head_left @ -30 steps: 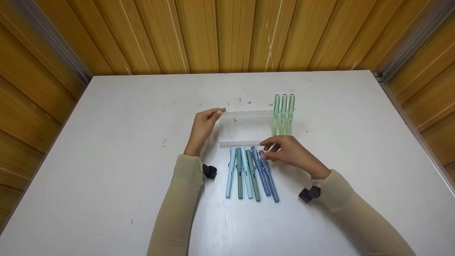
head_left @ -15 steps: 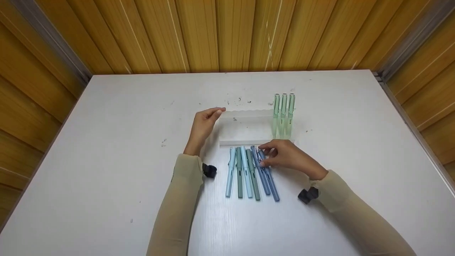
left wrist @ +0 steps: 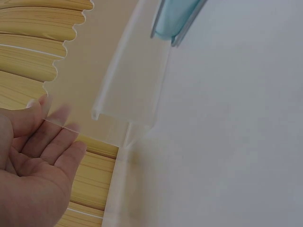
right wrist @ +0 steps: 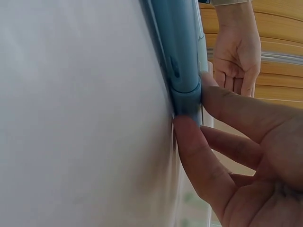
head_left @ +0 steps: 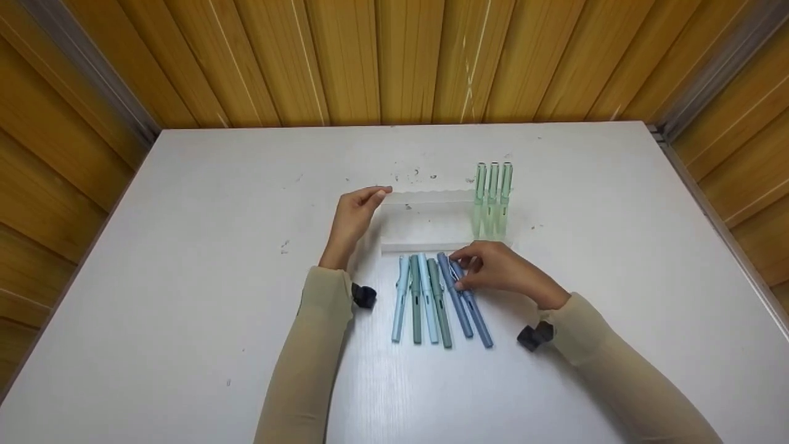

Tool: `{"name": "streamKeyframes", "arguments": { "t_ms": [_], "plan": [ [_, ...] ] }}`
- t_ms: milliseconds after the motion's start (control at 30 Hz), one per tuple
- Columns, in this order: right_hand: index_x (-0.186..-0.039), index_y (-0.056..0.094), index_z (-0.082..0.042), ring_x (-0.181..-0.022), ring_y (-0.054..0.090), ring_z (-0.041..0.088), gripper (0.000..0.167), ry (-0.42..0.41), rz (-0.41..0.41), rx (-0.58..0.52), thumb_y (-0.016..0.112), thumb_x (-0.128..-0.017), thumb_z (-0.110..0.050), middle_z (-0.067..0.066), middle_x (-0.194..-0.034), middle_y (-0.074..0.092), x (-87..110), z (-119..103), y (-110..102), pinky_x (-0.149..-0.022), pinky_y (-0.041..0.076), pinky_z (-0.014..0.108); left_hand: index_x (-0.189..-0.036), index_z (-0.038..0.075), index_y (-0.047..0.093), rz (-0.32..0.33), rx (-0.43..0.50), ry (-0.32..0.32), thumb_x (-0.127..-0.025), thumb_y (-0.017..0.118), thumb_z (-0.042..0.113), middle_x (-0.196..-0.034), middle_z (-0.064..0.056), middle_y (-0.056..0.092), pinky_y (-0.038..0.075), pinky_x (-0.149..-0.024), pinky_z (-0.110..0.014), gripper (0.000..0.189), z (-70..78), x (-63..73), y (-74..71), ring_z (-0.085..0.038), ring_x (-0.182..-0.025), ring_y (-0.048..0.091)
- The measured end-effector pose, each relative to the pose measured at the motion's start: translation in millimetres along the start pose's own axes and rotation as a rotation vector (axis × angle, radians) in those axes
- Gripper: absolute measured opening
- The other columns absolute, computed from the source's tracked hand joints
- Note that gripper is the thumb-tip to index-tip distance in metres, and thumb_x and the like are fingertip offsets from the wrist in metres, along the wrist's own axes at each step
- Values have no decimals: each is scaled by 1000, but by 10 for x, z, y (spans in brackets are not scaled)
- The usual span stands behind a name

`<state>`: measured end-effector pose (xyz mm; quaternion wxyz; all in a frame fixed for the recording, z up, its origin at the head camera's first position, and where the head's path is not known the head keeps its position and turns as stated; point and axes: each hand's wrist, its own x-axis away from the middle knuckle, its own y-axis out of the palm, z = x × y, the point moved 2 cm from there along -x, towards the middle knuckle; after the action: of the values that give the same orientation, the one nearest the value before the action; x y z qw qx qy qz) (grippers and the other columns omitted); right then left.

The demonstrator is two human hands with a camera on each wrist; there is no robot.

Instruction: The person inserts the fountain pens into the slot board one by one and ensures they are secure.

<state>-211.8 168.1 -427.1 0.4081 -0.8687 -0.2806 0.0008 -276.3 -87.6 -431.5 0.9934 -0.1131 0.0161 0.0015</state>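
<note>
My left hand [head_left: 353,219] pinches the upper left edge of a clear acrylic pen stand [head_left: 428,197], whose wavy rim [left wrist: 71,38] shows in the left wrist view. Three light green pens [head_left: 493,185] stand upright at the stand's right end. Thumb and fingers of my right hand [head_left: 502,271] pinch the capped end of the rightmost dark blue pen [head_left: 479,320], which lies on the table. Beside it, apart at the lower end, lies another dark blue pen [head_left: 457,302]. My fingers hide part of the held pen's cap.
Left of the blue pens, two pale blue pens [head_left: 400,308] and two dark green pens [head_left: 416,308] lie in an alternating row on the white table [head_left: 185,277]. Wood-look panels [head_left: 345,61] rise behind the table.
My right hand has come down a little and closed on the rightmost blue pen. That pen's lower end has swung slightly right, away from its neighbour. My left hand stays put.
</note>
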Motion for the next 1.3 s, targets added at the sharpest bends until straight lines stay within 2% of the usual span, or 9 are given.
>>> {"name": "streamKeyframes", "arguments": {
  "t_ms": [500,833,1100,1300],
  "plan": [
    [-115,64,-5,-87,58,19,44,72,-56,-57,81,-75,-15,10,-104,62,-3,59,-67,-73,49,27,-116,10,70,12,-5,-25,-96,59,26,-123,-5,67,43,-106,-35,28,-13,-15,13,-19,-124,56],
    [-115,63,-6,-88,58,19,40,67,-83,-129,72,-76,-8,9,-105,59,-25,117,-104,-76,49,28,-115,11,70,17,-1,-31,-96,59,26,-123,-4,67,42,-107,-35,27,-9,-19,16,-18,-124,56],
    [-123,63,-11,-91,58,19,44,-7,-106,-212,68,-80,-4,10,-107,62,-14,155,-152,-81,49,28,-116,11,70,-5,9,-21,-97,57,26,-124,-4,67,42,-107,-35,27,3,-4,9,-18,-125,55],
    [-125,61,-7,-93,60,21,44,-47,-134,-330,67,-82,-4,13,-109,60,-31,188,-182,-80,53,25,-116,10,70,-12,10,-7,-97,57,27,-124,-5,67,43,-106,-35,29,3,3,-1,-19,-125,55]
  ]
}}
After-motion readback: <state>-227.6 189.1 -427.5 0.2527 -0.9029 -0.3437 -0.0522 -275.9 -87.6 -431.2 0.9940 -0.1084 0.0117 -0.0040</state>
